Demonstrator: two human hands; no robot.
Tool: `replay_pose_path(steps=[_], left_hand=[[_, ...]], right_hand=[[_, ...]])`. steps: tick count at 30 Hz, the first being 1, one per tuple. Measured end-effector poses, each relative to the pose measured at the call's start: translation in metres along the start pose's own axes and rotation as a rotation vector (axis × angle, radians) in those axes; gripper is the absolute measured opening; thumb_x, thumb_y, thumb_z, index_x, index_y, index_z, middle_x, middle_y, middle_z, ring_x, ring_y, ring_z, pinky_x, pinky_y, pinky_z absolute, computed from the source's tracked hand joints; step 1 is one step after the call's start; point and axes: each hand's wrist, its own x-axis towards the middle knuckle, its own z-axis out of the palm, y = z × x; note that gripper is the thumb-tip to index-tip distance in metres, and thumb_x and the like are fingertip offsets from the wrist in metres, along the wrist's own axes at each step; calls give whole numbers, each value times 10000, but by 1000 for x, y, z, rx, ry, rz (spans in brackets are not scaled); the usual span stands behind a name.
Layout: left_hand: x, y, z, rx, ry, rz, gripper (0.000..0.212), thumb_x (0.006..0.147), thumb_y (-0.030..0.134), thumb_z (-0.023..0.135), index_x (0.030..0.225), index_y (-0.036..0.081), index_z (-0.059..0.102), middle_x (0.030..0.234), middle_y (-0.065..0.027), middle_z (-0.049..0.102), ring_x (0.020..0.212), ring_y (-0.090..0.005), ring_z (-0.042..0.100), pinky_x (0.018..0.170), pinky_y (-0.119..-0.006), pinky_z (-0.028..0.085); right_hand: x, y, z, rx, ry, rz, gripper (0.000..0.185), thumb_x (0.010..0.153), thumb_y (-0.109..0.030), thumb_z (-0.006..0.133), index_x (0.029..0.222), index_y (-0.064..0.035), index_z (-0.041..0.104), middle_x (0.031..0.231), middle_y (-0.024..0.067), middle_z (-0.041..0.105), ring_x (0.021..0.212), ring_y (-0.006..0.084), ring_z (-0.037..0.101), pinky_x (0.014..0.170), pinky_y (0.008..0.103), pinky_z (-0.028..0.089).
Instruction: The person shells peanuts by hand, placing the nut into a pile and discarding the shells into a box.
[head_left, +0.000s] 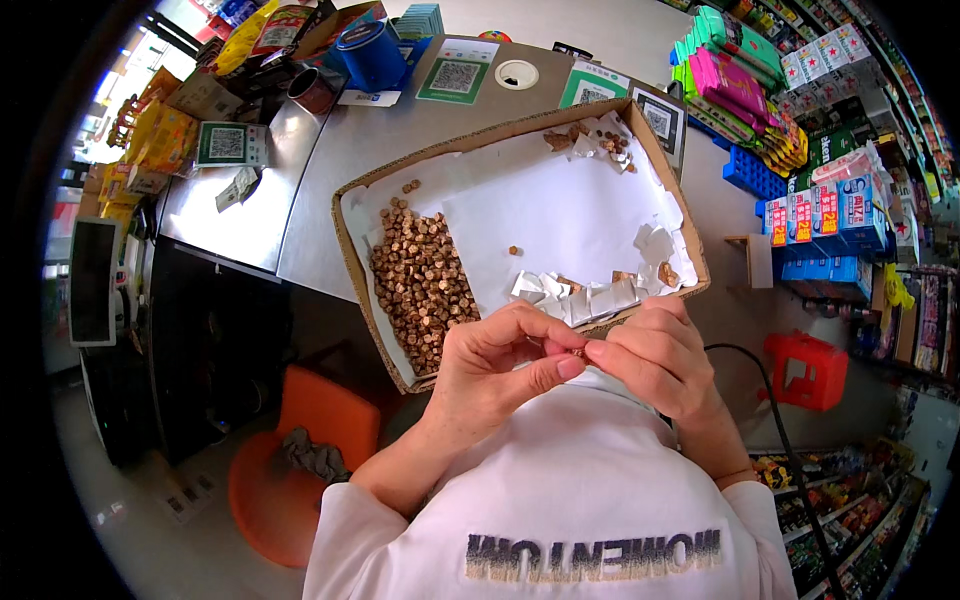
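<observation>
My left hand and my right hand meet at the near edge of a shallow cardboard box. Pinched between their fingertips is a small reddish-brown piece, mostly hidden by the fingers. The box is lined with white paper. A dense heap of small brown faceted pieces fills its left side. One loose brown piece lies by itself near the middle. Beyond my right hand, torn white paper strips and brown scraps lie along the near right side.
The box rests on a metal counter. A blue canister and a dark cup stand at the back left. More scraps sit in the box's far right corner. An orange chair, a red stool and stacked goods flank me.
</observation>
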Motion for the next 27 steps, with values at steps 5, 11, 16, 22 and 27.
replay_pose_path(steps=[5, 11, 16, 22, 27], left_hand=[[-7, -21, 1, 144, 145, 59, 104, 774, 8, 644, 875, -8, 627, 862, -47, 590, 811, -111, 562, 728, -246, 471], [-8, -40, -23, 385, 268, 61, 62, 812, -35, 566, 858, -25, 606, 789, -57, 595, 698, -95, 556, 625, -215, 460], [10, -35, -75, 996, 498, 132, 38, 796, 10, 600, 818, -14, 621, 739, -46, 587, 661, -106, 549, 592, -226, 444], [13, -46, -86, 1586, 572, 305, 98, 690, 135, 686, 729, 69, 625, 751, -41, 564, 765, -223, 530, 647, -324, 454], [47, -74, -60, 1518, 278, 267, 219, 672, 183, 700, 837, 79, 599, 793, -42, 606, 793, -229, 544, 681, -331, 451]], right_hand=[[-23, -2, 16, 56, -69, 76, 255, 641, -45, 706, 861, -12, 581, 785, 40, 557, 638, 150, 525, 603, 285, 412], [-32, 6, 45, 322, -186, 573, 178, 663, -85, 711, 715, -38, 548, 686, 72, 550, 606, 237, 536, 558, 323, 428], [-62, 69, 72, 181, -240, 745, 87, 761, -79, 594, 774, 7, 598, 737, 118, 582, 702, 288, 575, 642, 363, 457], [-52, 81, 92, 124, -427, 787, 140, 783, -116, 595, 770, 22, 608, 681, 149, 574, 612, 284, 567, 584, 344, 441], [-41, 78, 103, 197, -372, 818, 125, 744, -101, 642, 745, 18, 606, 689, 131, 573, 563, 233, 531, 536, 313, 419]])
